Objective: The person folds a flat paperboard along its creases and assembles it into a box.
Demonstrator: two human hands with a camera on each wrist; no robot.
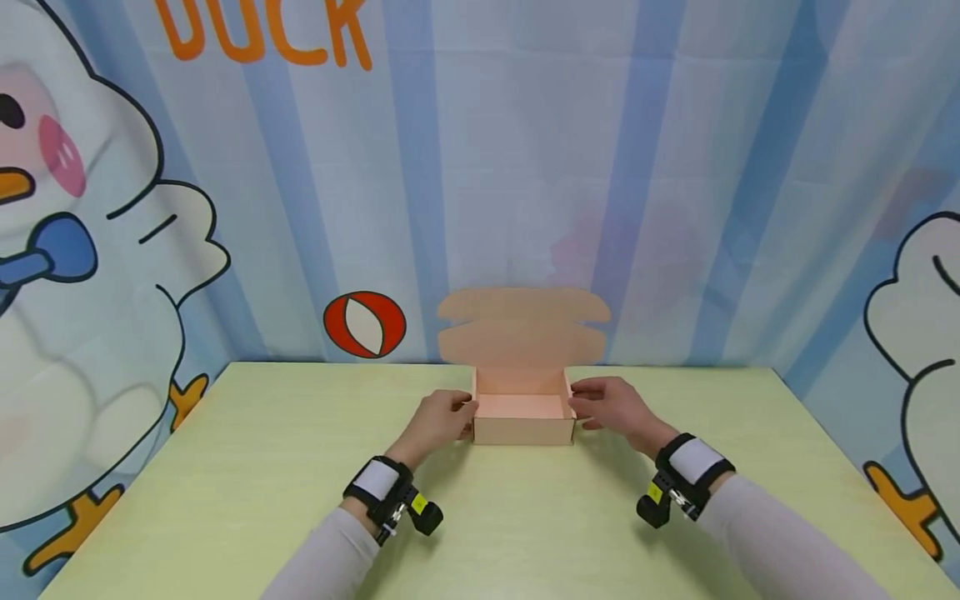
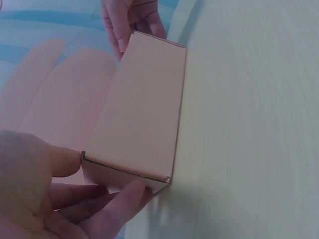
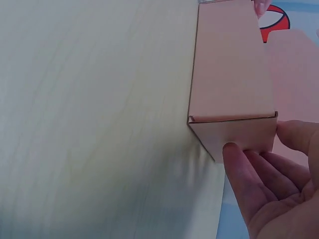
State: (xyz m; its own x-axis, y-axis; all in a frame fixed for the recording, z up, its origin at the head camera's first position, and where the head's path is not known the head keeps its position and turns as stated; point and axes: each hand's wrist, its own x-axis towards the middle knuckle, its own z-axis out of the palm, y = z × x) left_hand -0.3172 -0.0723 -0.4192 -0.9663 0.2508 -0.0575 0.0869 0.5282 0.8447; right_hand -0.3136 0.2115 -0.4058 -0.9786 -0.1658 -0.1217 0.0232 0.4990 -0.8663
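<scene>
Box (image 1: 523, 432) gripped at side walls (image 3: 209, 137) by L hand (image 1: 441, 418) & R hand (image 1: 617, 407); prob. light, stiff card, lid (image 1: 523, 343) easily bent; best held there w/o squeezing.

pale table (image 1: 262, 450); striped blue backdrop (image 1: 510, 167) behind, printed duck (image 1: 97, 333), red-white ball (image 1: 364, 325) (orange lettering (image 1: 255, 29) up top)

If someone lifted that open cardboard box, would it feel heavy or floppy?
Probably light: the box looks like thin cardboard. It seems fairly stiff, standing square-cornered, but the raised lid might flap, hinged at the back.
</scene>
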